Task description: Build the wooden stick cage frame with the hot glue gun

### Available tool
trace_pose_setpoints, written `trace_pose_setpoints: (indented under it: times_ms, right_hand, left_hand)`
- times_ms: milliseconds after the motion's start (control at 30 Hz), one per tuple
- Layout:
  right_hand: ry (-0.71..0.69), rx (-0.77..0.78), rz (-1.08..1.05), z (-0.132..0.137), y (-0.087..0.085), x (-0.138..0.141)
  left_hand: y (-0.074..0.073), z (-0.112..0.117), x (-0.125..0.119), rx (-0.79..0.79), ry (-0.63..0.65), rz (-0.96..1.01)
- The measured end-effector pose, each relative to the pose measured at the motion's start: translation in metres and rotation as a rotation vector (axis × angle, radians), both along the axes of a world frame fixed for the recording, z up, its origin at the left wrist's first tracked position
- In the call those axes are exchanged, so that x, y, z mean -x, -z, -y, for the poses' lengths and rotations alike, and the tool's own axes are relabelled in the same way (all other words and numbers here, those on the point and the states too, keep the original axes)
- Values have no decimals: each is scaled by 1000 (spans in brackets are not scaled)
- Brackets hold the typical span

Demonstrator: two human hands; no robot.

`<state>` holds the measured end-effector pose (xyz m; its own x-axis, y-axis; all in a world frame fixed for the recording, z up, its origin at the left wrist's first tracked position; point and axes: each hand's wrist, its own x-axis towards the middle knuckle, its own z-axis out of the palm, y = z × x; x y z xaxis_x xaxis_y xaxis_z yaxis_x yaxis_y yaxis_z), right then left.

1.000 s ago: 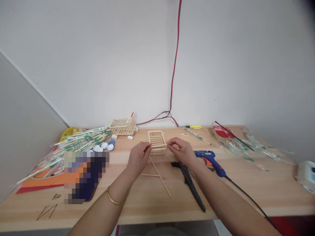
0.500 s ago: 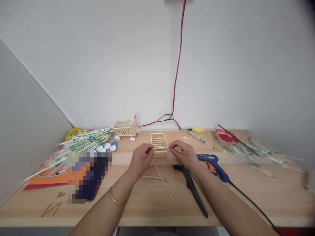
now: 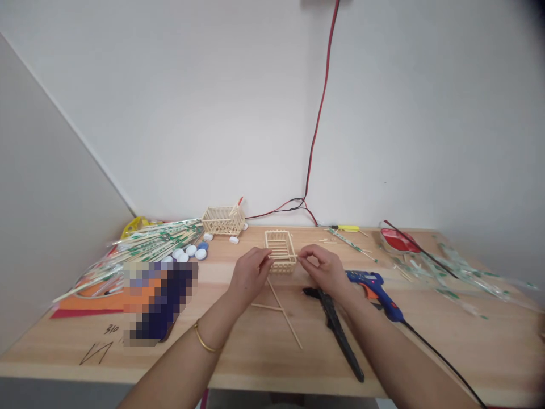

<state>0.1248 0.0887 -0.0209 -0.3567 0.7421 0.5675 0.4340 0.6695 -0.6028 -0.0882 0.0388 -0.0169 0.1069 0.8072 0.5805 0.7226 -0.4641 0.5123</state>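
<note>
A small open frame of thin wooden sticks [image 3: 280, 247] stands on the wooden table [image 3: 255, 352], just beyond my hands. My left hand [image 3: 249, 275] and my right hand [image 3: 323, 268] each pinch one end of a thin wooden stick [image 3: 284, 257] held level against the frame's near top edge. Both hands have their fingers closed in a pinch. Two loose sticks [image 3: 283, 311] lie crossed on the table below the hands.
A black knife [image 3: 338, 331] and a blue glue gun [image 3: 377, 286] with its cord lie at the right. A finished stick basket [image 3: 223, 220], bottle caps [image 3: 189, 251] and wrapped chopsticks [image 3: 149, 244] are at the back left. A red bowl [image 3: 398, 241] and torn wrappers sit at the far right.
The view has drifted, so everything sits slightly right and lower. My hands keep their pinch on the stick at the frame's near edge.
</note>
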Motion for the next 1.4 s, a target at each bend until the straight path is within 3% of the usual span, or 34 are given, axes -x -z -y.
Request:
trace_pose_setpoints:
  times_ms: [767,1033,1400]
  right_hand:
    - [-16,58,-45,3,-5,0]
    - [-2,56,-100,2,1,1]
    - [-7,28,-76,2,0,0]
  left_hand:
    - [-4,-3,0,-19,72,11]
    - [-7,-5,2,-32,74,-38]
    - [-2,-9,5,-26,71,-44]
